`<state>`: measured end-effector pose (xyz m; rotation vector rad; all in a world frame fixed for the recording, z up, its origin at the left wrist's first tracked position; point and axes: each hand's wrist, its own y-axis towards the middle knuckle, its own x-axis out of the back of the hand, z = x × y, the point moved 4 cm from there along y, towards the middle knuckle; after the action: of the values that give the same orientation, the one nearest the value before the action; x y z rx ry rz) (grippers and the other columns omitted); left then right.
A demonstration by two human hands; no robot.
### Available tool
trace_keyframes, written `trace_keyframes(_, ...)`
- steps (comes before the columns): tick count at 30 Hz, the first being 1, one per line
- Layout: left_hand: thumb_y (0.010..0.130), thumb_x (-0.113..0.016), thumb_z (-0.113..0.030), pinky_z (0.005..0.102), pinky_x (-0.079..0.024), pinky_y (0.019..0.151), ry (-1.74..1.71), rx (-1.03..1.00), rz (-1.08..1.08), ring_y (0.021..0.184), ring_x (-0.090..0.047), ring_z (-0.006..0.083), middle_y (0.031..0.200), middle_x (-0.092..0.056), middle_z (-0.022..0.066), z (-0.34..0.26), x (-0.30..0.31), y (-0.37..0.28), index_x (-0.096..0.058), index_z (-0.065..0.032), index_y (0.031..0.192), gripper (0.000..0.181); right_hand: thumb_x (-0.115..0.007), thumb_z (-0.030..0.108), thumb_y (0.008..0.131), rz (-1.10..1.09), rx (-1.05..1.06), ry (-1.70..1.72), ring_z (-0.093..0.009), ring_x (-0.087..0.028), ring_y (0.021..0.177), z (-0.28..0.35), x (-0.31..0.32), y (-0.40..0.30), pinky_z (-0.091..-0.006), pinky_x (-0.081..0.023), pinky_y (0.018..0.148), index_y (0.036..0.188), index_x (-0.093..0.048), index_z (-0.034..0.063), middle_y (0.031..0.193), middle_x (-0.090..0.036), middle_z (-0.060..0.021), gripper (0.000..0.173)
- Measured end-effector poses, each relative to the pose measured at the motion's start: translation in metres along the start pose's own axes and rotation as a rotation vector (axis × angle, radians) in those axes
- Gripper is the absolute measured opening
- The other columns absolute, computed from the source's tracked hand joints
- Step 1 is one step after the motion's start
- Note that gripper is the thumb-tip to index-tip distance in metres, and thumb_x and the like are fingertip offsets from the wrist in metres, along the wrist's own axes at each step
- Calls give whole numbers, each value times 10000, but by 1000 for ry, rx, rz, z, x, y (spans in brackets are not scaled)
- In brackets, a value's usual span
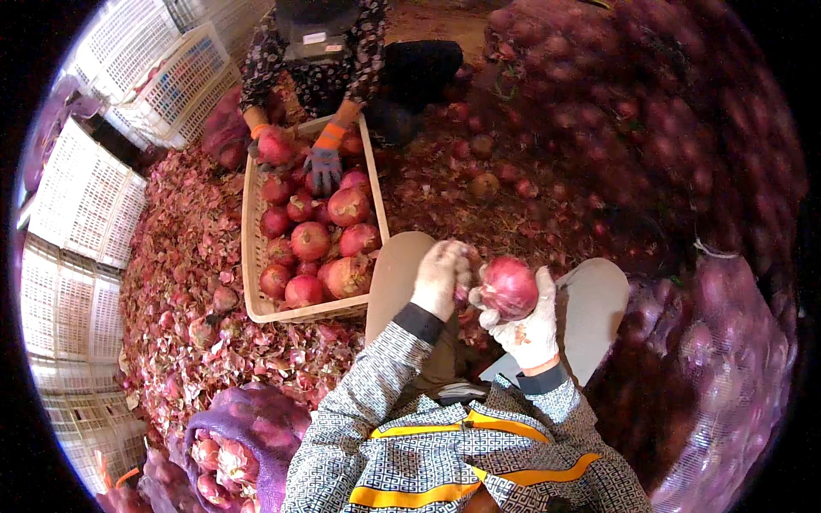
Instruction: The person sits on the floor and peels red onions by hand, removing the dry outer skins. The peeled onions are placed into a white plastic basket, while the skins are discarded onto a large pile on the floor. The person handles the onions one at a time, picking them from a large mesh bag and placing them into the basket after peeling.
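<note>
My right hand, in a white knit glove with brownish stains, holds a red onion from below and the side. The onion is above the gap between my knees. Just left of it is my left hand, gloved too, its fingers curled and blurred by motion. A bit of reddish skin shows under those fingers; whether they grip it I cannot tell. Left of my knee stands a cream plastic crate holding several red onions.
Across the crate, a person's gloved hands are among the onions. Loose skins cover the floor. A purple mesh sack of onions gapes at lower left; full sacks line the right. White crates are stacked at left.
</note>
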<state>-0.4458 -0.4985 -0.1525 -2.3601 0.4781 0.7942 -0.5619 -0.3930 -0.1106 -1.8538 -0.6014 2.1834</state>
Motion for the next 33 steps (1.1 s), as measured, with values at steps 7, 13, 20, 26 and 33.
trace_keyframes(7,719,-856,-248,485,-380,1141,1563,-383,459,1379,-358,476,1512,-299,257,-18,-36,-50,-243,-143,1562,1047,-598,723,854,311,3,45,-359,-655,922,27,-20,-19,-331,-575,566,1422,-419,45,1322,-559,-222,902)
trace_keyframes(13,635,-931,-428,423,-284,1202,1312,-544,483,1487,-279,340,1569,-305,194,-64,-43,-70,-233,-53,1562,1219,-549,805,817,84,-156,-100,-273,-647,597,28,-9,-12,-309,-548,435,1353,-470,70,1014,-660,-238,913)
trace_keyframes(20,579,-966,-415,412,-323,1181,845,-384,433,1432,-375,302,1543,-358,207,-41,-43,-59,-165,-31,1575,1335,-503,712,900,-85,43,-426,-247,-715,756,10,5,0,-344,-620,591,1317,-542,112,1076,-690,-134,733)
trace_keyframes(26,569,-979,-322,409,-411,1125,854,-495,292,1338,-494,300,1441,-480,173,-21,-46,-67,-301,-50,1514,1195,-427,671,963,-53,78,-460,-270,-643,1147,15,23,3,-415,-564,950,1416,-491,107,1336,-596,-122,726)
trace_keyframes(33,566,-966,-378,418,-391,1142,1187,-769,86,1360,-479,355,1417,-500,205,-27,-53,-86,-412,-24,1451,1103,-437,607,1011,-109,184,-529,-239,-609,1201,-4,26,-3,-378,-572,945,1472,-435,128,1407,-540,-84,666)
